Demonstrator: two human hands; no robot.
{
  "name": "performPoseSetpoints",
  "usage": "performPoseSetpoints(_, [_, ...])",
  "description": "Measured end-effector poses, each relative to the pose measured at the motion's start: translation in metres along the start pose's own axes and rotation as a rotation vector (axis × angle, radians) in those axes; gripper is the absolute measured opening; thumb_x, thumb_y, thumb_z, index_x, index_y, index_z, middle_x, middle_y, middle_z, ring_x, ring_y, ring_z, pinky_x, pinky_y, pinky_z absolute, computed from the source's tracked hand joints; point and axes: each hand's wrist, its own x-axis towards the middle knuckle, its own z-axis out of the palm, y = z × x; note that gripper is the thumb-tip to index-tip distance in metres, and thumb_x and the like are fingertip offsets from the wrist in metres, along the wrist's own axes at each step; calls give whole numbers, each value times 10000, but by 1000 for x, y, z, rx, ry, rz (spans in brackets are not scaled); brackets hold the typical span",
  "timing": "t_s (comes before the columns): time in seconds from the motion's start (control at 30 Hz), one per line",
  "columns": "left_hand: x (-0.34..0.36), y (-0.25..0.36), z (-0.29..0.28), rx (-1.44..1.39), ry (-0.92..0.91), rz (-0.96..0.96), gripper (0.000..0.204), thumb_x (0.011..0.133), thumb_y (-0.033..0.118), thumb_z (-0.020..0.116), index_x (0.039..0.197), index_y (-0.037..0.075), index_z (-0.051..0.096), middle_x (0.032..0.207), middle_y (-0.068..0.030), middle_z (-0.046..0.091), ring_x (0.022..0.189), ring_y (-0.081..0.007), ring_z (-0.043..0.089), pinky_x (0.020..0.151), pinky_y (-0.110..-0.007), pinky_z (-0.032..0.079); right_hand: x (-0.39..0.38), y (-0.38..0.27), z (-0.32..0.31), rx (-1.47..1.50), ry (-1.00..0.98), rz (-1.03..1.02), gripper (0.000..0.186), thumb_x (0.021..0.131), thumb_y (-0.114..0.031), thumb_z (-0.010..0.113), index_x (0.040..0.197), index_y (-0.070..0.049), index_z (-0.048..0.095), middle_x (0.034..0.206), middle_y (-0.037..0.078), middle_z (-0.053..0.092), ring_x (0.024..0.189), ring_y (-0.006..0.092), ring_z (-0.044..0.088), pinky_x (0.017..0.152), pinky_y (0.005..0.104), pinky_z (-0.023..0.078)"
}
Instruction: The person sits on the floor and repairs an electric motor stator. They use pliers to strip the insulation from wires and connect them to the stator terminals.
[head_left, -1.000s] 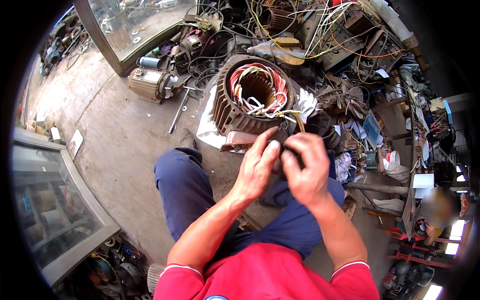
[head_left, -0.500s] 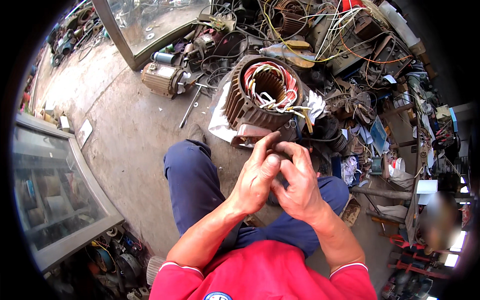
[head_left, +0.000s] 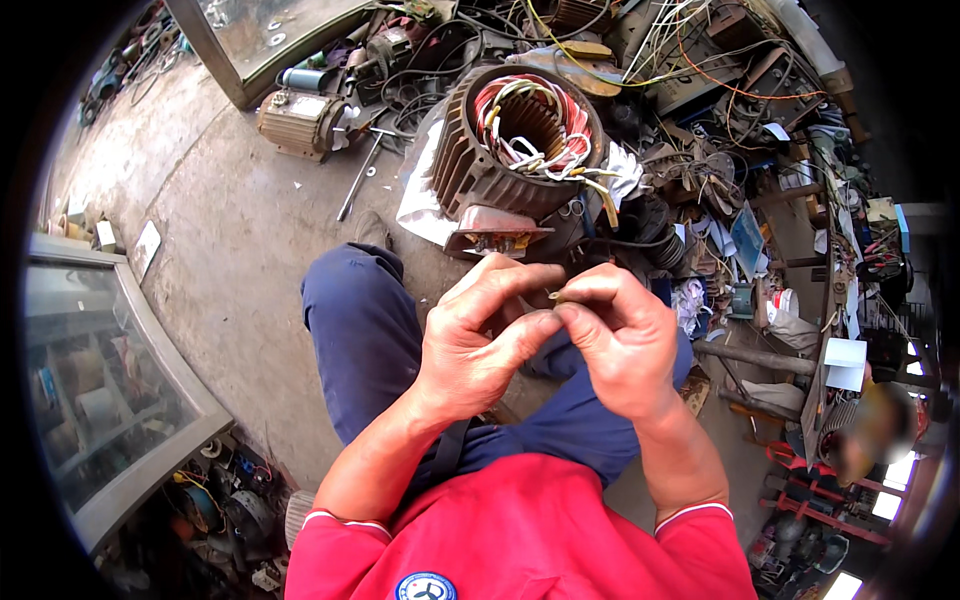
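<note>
Above my lap my two hands meet at the fingertips. A tiny yellowish metal piece [head_left: 555,296] pokes out between the thumb and forefinger of my right hand [head_left: 630,340], which is closed in a pinch. My left hand [head_left: 475,335] is curled, its thumb and forefinger tips against the same spot; what they grip is hidden. Just beyond stands an upright motor stator [head_left: 455,165] with a finned housing. Red and white windings [head_left: 575,125] ring its bore, and loose lead ends [head_left: 600,190] hang over its right side. Its connection box [head_left: 495,225] faces me.
White cloth [head_left: 425,205] lies under the stator. A smaller motor [head_left: 300,125] and a metal rod [head_left: 360,175] are on the floor at left. Tangled wires and scrap parts [head_left: 690,180] crowd the right. A glass-paned metal frame [head_left: 185,430] stands near left.
My hands have drawn slightly apart and turned, so the small metal piece now shows. The view has shifted; the stator appears a little higher and further left.
</note>
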Motion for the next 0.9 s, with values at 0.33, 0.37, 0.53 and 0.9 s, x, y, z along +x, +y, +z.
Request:
performPoseSetpoints(0.33, [-4,-11,2,-773,124,-459,178,964,172,695,1030,8,673,809,-43,648,542,-83,525,448,-215,362,2,7,18,39,127,-77,202,796,43,789,963,2,684,905,92,676,816,165,664,719,282,530])
performPoseSetpoints(0.37, [-4,-11,3,-811,132,-462,178,964,172,696,1030,8,673,822,-46,651,542,-84,524,454,-216,367,2,10,17,6,123,-106,208,793,41,794,968,2,688,914,91,676,820,159,662,719,279,529])
performPoseSetpoints(0.53, [-4,-17,10,-1025,125,-464,179,964,173,696,1033,9,672,879,-58,663,552,-96,525,492,-223,398,5,12,21,21,161,-112,204,788,30,804,969,-7,716,920,110,672,821,163,656,711,272,522])
performPoseSetpoints(0.9, [10,-15,3,-684,189,-405,160,955,138,701,1034,0,710,903,-40,655,615,-96,551,546,-208,425,24,13,16,-129,165,-225,156,810,29,777,932,-8,686,912,106,663,797,180,643,723,271,508])
